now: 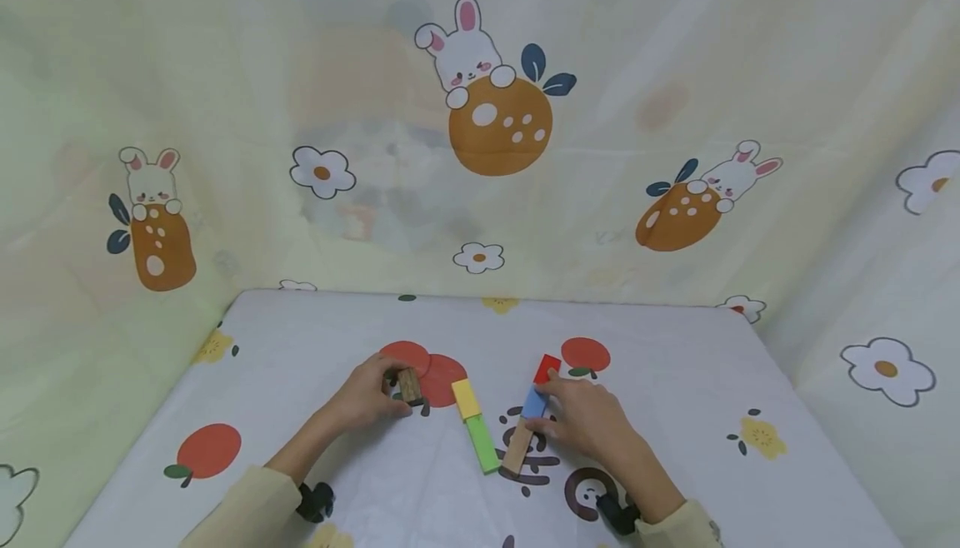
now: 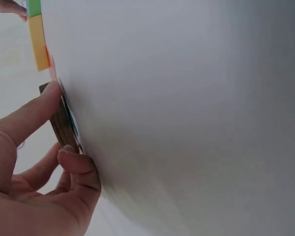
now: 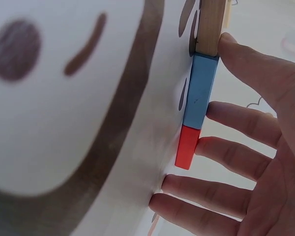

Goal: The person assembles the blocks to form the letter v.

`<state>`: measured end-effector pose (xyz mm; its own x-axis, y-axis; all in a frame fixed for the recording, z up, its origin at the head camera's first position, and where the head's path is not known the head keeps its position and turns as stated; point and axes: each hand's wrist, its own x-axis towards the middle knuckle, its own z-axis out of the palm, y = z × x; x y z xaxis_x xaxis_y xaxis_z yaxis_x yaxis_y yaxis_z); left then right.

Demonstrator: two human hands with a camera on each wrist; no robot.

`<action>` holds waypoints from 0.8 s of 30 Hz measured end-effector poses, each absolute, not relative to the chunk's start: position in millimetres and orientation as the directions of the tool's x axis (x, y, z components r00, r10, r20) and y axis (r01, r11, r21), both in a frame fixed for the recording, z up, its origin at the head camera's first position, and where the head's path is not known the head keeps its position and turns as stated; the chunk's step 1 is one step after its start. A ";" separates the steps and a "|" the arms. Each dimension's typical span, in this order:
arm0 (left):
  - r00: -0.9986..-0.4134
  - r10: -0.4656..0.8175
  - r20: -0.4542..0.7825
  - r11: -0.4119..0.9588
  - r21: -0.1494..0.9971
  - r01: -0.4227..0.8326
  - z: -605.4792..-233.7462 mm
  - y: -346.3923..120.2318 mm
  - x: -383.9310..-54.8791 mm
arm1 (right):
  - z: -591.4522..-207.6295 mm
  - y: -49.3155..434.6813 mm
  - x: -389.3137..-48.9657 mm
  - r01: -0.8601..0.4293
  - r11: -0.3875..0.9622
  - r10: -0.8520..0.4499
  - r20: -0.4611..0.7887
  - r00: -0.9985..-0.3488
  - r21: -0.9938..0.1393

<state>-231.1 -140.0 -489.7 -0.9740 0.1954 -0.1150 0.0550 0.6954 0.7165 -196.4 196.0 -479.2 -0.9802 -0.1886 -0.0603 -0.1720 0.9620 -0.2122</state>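
Observation:
My left hand (image 1: pixel 367 396) pinches a dark brown wooden block (image 1: pixel 409 386) between thumb and fingers at the table; the left wrist view shows its ends between the thumb tip and a curled finger. To its right, a yellow block (image 1: pixel 466 399) and a green block (image 1: pixel 482 445) lie end to end in a slanting line. A tan wooden block (image 1: pixel 517 448), a blue block (image 1: pixel 533 404) and a red block (image 1: pixel 547 367) form another line, slanting the other way. My right hand (image 1: pixel 588 416) rests along this line, fairly straight fingertips touching the blocks in the right wrist view.
A white printed cloth (image 1: pixel 667 365) with fruit and flower pictures covers the table. Behind it hangs a pale curtain (image 1: pixel 375 73) with rabbit prints, which also runs along both sides. A dark wrist camera (image 1: pixel 316 501) sits on the left wrist, another (image 1: pixel 618 516) on the right.

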 end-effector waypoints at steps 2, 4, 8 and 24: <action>-0.975 0.197 -0.105 0.691 0.721 0.061 -490.0 -139.2 -232.0 | -479.0 196.4 -196.8 -0.170 0.962 -0.186 -0.060 -0.981 -0.212; -0.976 0.194 -0.103 0.690 0.722 0.061 -490.6 -138.2 -232.1 | -479.0 196.5 -197.1 -0.168 0.963 -0.185 -0.063 -0.981 -0.212; -0.977 0.187 -0.103 0.697 0.715 0.058 -492.6 -136.2 -232.9 | -479.1 195.7 -197.0 -0.164 0.963 -0.183 -0.071 -0.981 -0.215; -0.977 0.198 -0.084 0.715 0.694 0.086 -493.4 -128.6 -239.3 | -477.1 196.9 -197.1 -0.168 0.963 -0.185 -0.067 -0.980 -0.209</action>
<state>-239.3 -128.6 -493.4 -0.9766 0.1980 -0.0836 0.0855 0.7150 0.6939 -197.1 196.9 -477.1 -0.9804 -0.1855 -0.0666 -0.1680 0.9633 -0.2092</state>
